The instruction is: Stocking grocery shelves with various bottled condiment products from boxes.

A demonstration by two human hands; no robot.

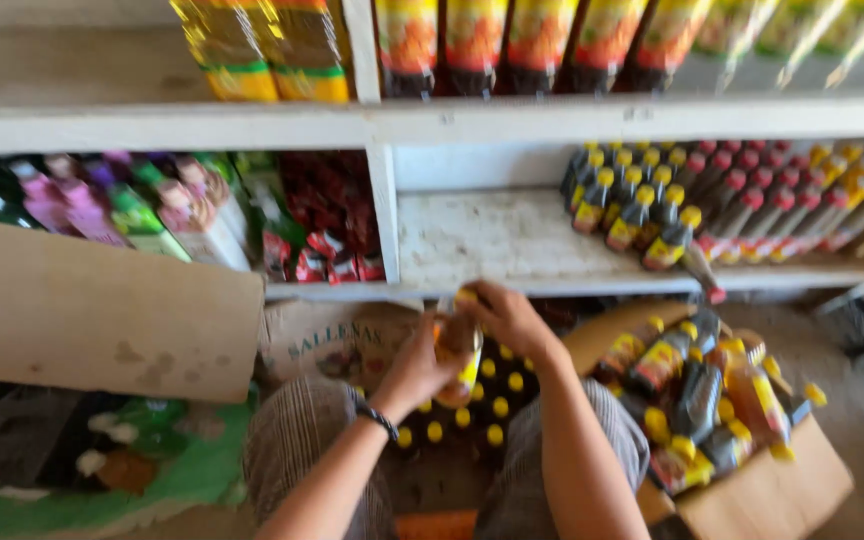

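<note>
Both hands hold one small dark bottle (458, 350) with a yellow cap and a yellow-orange label, just below the white shelf's edge. My left hand (414, 368) wraps the bottle's body from the left; a dark band circles that wrist. My right hand (510, 318) grips the bottle's top from the right. Under the hands, between my knees, stands a batch of similar yellow-capped bottles (482, 405) seen from above. The frame is blurred by motion.
The white shelf (492, 245) holds rows of yellow- and red-capped bottles (712, 200) on its right part. A cardboard box (752, 480) with several loose bottles sits at right. Sachets and packets (152, 210) fill the left compartment. A cardboard flap (92, 310) lies at left.
</note>
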